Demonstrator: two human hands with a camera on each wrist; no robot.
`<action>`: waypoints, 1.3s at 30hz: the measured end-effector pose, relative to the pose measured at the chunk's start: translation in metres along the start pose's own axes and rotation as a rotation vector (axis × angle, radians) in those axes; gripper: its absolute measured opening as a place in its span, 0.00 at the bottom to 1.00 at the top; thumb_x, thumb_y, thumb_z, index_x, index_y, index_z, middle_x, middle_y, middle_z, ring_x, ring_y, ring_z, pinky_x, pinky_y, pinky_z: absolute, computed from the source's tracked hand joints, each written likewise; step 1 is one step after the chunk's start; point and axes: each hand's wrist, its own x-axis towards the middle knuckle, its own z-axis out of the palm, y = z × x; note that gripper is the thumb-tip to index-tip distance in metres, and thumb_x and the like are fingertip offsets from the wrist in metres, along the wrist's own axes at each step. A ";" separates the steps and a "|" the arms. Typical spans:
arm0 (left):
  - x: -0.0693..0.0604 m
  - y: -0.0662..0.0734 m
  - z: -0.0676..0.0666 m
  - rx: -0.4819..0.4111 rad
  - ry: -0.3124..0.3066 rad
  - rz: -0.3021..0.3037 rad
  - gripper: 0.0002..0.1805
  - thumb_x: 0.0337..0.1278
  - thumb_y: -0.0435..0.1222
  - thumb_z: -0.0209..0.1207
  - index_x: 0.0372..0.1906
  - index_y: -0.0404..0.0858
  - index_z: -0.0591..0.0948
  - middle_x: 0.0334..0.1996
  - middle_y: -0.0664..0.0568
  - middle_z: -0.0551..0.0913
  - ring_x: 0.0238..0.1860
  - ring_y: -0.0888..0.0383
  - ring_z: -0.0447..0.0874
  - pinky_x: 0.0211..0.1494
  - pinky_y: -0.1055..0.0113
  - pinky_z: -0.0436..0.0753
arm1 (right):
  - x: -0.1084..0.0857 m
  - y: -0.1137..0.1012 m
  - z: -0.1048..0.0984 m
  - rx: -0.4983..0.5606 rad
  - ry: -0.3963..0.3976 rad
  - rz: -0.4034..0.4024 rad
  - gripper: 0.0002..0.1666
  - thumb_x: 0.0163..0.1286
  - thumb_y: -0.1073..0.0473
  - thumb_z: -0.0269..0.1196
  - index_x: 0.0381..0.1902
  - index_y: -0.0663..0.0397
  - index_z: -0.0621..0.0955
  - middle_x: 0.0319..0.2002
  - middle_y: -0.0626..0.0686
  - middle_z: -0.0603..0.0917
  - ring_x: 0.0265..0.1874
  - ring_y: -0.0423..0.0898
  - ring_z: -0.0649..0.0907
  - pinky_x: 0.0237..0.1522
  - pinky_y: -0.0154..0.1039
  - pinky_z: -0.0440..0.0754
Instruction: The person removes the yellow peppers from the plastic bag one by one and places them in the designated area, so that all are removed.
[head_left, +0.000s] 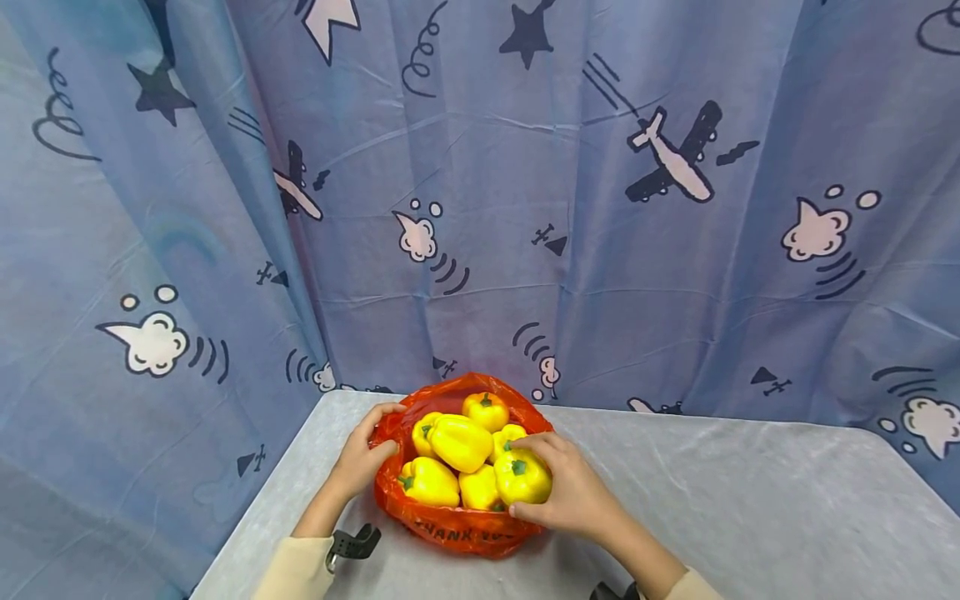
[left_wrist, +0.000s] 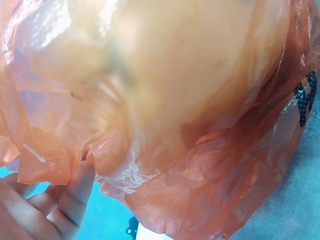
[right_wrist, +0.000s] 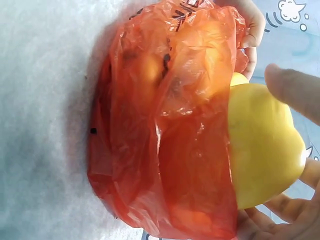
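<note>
Glossy crinkled plastic bag [head_left: 463, 537], smooth shiny peppers [head_left: 461, 443], creased cloth curtain [head_left: 487, 167], matt tabletop [head_left: 720, 500]

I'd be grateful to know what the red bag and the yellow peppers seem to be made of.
The red bag looks like thin, glossy plastic film: it wrinkles, catches highlights and lets shapes show through. The yellow peppers have a smooth, shiny skin with green stems, like real vegetables, though moulded imitations can't be ruled out.

Curtained booth: blue airplane-print drapes [head_left: 495, 158], pale table [head_left: 750, 508]
</note>
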 end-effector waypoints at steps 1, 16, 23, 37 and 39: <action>0.000 0.000 0.000 -0.002 -0.001 0.002 0.25 0.51 0.24 0.51 0.58 0.38 0.73 0.56 0.36 0.75 0.48 0.45 0.77 0.47 0.69 0.80 | 0.000 0.000 0.000 -0.003 0.002 0.002 0.40 0.37 0.50 0.79 0.52 0.47 0.80 0.50 0.44 0.80 0.50 0.46 0.79 0.55 0.52 0.78; 0.002 -0.001 0.000 0.010 0.015 -0.006 0.25 0.50 0.23 0.50 0.57 0.35 0.73 0.56 0.35 0.75 0.48 0.43 0.77 0.46 0.71 0.80 | 0.003 -0.001 -0.002 0.043 0.073 -0.032 0.37 0.34 0.52 0.80 0.48 0.45 0.81 0.48 0.41 0.81 0.48 0.42 0.79 0.54 0.48 0.79; 0.003 -0.001 0.001 0.006 0.004 0.001 0.25 0.50 0.22 0.50 0.57 0.34 0.74 0.56 0.34 0.74 0.48 0.41 0.77 0.46 0.72 0.80 | 0.005 -0.005 -0.014 0.140 0.059 -0.011 0.37 0.38 0.53 0.79 0.51 0.46 0.81 0.50 0.43 0.81 0.50 0.44 0.80 0.54 0.48 0.80; 0.003 -0.002 0.000 -0.040 0.023 0.041 0.24 0.48 0.23 0.50 0.55 0.33 0.74 0.53 0.31 0.75 0.41 0.42 0.79 0.40 0.68 0.84 | 0.013 0.001 -0.051 0.184 0.119 -0.005 0.37 0.43 0.51 0.78 0.54 0.45 0.80 0.51 0.48 0.81 0.48 0.45 0.79 0.42 0.39 0.82; 0.004 -0.003 0.000 -0.043 0.025 0.044 0.24 0.48 0.23 0.49 0.55 0.33 0.74 0.53 0.31 0.75 0.39 0.44 0.79 0.39 0.68 0.84 | 0.014 0.002 -0.056 0.178 0.131 -0.002 0.37 0.43 0.52 0.78 0.54 0.45 0.80 0.52 0.48 0.81 0.49 0.45 0.79 0.42 0.39 0.83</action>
